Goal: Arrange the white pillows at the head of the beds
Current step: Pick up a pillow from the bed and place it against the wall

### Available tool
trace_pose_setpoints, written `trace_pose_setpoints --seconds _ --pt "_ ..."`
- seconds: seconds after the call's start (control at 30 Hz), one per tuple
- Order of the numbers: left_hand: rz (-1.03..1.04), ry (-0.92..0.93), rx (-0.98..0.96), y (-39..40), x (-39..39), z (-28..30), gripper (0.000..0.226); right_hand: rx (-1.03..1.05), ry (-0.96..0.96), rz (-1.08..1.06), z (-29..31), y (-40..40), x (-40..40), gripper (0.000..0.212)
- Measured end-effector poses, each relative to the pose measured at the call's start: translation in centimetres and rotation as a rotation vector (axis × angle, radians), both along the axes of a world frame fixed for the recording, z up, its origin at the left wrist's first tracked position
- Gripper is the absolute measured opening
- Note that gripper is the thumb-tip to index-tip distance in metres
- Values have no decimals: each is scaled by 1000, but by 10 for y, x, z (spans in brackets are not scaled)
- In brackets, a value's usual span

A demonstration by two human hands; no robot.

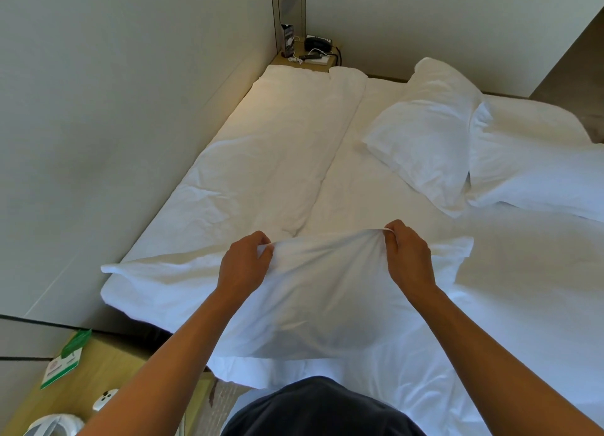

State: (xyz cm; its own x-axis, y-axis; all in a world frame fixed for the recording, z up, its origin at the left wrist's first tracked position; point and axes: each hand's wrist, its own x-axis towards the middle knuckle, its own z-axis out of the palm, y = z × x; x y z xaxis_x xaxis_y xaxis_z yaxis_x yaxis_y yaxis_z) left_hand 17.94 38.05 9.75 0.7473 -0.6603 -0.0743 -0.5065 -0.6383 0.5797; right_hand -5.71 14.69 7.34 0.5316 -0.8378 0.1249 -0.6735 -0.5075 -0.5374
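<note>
A white pillow (310,305) lies at the near end of the bed, close to the padded headboard on the left. My left hand (245,265) pinches its far edge on the left, and my right hand (408,256) pinches the same edge on the right, lifting the cloth a little. Another white pillow (271,161) lies flat along the headboard farther away. A third pillow (425,135) sits tilted in the middle of the bed, and a fourth (539,174) lies beside it on the right.
The white bed sheet (523,288) spreads to the right. A wooden nightstand (98,370) at the near left holds a green card, a remote and a kettle. A far nightstand (310,58) carries a phone, cables and a box. The grey headboard (98,141) runs along the left.
</note>
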Motion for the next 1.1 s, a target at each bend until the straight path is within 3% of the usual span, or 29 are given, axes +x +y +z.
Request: trace_pose_setpoints --seconds 0.27,0.43,0.63,0.97,1.1 --pt "33 -47 146 7 -10 -15 24 94 24 27 -14 -18 -8 25" --pt "83 -120 183 11 -21 -15 23 138 -71 85 -25 -23 -19 20" --pt "129 -79 325 12 -40 -18 29 164 -170 108 -34 -24 -22 15" --pt "113 -88 389 19 -33 -23 34 174 -80 224 -33 -19 -27 14" --pt "97 -108 326 24 -12 -26 33 51 -23 208 -33 -14 -23 9"
